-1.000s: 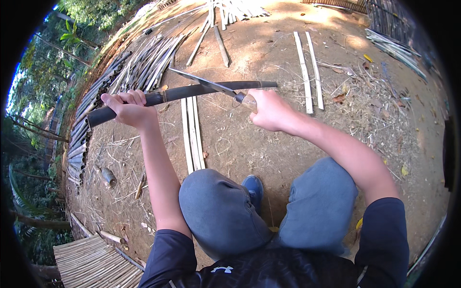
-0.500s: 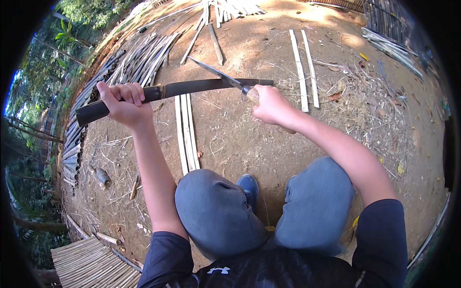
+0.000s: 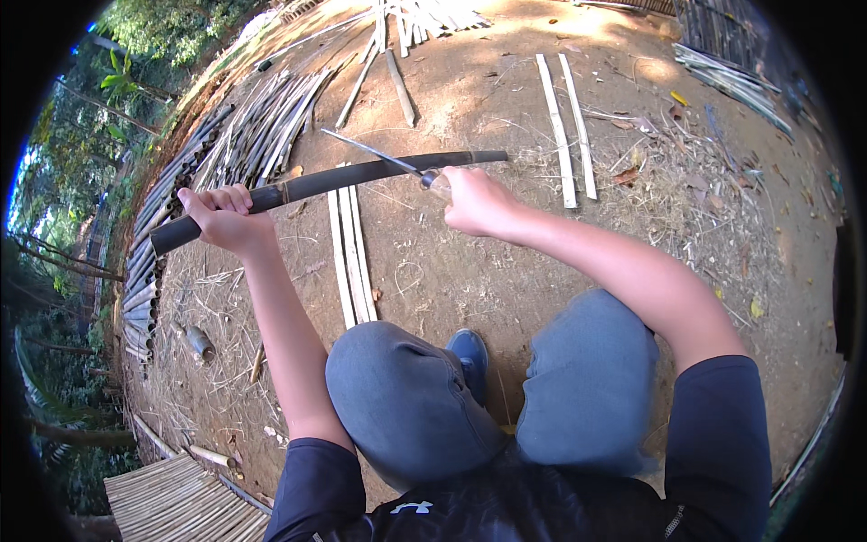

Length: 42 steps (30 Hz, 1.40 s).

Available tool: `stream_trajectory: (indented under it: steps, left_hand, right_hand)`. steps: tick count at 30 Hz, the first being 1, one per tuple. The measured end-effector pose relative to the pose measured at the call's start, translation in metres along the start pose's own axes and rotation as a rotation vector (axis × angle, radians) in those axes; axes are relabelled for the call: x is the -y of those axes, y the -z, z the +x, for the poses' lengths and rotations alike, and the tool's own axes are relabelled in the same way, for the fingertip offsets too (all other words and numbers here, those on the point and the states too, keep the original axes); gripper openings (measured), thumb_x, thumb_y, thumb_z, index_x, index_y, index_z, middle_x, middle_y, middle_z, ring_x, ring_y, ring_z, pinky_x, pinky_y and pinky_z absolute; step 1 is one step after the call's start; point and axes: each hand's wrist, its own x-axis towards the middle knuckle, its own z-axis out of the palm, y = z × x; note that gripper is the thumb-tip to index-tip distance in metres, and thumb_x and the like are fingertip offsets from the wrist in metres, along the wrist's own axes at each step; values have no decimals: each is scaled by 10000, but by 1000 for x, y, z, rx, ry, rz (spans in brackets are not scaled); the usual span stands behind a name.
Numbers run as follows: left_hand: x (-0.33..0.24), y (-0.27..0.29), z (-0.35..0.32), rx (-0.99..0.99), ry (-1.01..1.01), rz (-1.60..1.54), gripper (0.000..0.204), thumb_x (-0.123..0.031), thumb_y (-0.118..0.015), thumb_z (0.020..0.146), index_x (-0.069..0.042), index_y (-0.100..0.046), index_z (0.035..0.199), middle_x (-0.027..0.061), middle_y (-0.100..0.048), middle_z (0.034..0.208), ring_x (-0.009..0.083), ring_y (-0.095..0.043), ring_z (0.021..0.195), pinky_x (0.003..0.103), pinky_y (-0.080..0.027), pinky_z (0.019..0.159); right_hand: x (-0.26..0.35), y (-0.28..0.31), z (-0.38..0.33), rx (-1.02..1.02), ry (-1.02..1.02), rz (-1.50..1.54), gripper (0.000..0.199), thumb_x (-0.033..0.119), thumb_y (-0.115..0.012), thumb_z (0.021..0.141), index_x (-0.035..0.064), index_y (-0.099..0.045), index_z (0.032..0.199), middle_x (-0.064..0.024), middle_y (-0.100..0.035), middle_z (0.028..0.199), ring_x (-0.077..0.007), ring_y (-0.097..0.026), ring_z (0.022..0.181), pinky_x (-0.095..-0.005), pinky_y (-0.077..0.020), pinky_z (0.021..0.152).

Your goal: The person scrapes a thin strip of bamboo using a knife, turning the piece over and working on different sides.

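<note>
Closed round the thick left part of a dark bamboo length [image 3: 334, 180] is my left hand [image 3: 228, 215], its thumb up near the end. The bamboo is held off the ground, slanting up to the right. My right hand [image 3: 480, 202] grips the handle of a knife [image 3: 366, 149], whose long blade points up and left. The blade crosses the bamboo right of its middle; whether it cuts into the surface I cannot tell. Most of the handle is hidden in my fingers.
Pale split bamboo strips [image 3: 350, 262] lie beneath the bamboo, with two more strips [image 3: 557, 135] beyond my right hand. Bamboo poles [image 3: 181, 190] are piled at the left. A slatted bamboo mat [image 3: 181, 501] is at the lower left, and a short bottle-like object [image 3: 200, 343] lies on the dirt.
My right hand has moved left with the knife, so the blade now crosses the bamboo closer to my left hand and lies flatter. The bamboo has shifted slightly.
</note>
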Motion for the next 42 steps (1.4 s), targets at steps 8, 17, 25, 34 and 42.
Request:
stream_trajectory:
  steps: [8, 17, 25, 34, 42]
  left_hand:
    - [10, 1, 5, -36, 32, 1, 502, -386, -508, 1041, -181, -308, 629, -38, -251, 506, 96, -255, 398, 263, -269, 409]
    - [7, 7, 10, 45, 0, -16, 491, -364, -514, 1036, -182, -300, 634, -34, -260, 502, 89, -244, 395, 256, -248, 398]
    - [11, 16, 14, 78, -17, 5, 470, -301, -482, 1043, -183, -276, 637, -38, -258, 495, 90, -256, 399, 239, -268, 405]
    - [12, 17, 22, 161, -28, -9, 476, -282, -509, 1028, -191, -271, 626, -39, -270, 498, 83, -247, 388, 234, -267, 401]
    - [10, 25, 29, 223, 8, -47, 481, -280, -485, 1034, -201, -258, 617, -40, -268, 488, 86, -251, 391, 240, -251, 398]
  right_hand:
    - [-14, -17, 19, -27, 70, -68, 369, -32, -580, 816, -100, -519, 1174, -196, -669, 803, -300, -701, 706, -409, -576, 587]
    - [-50, -25, 32, 25, -90, -25, 412, -56, -562, 825, -107, -503, 1229, -181, -645, 808, -203, -615, 580, -313, -470, 425]
    - [-85, -39, 39, 21, -126, 134, 380, -51, -584, 816, -81, -538, 1192, -113, -619, 778, -184, -570, 560, -300, -445, 436]
    - [-64, -37, 39, -17, 15, -18, 320, -9, -642, 841, -99, -555, 1136, -107, -596, 793, -176, -567, 578, -295, -464, 417]
    - [-55, -33, 25, 51, -25, -2, 372, -69, -569, 837, -82, -526, 1207, -140, -634, 786, -170, -610, 630, -280, -460, 430]
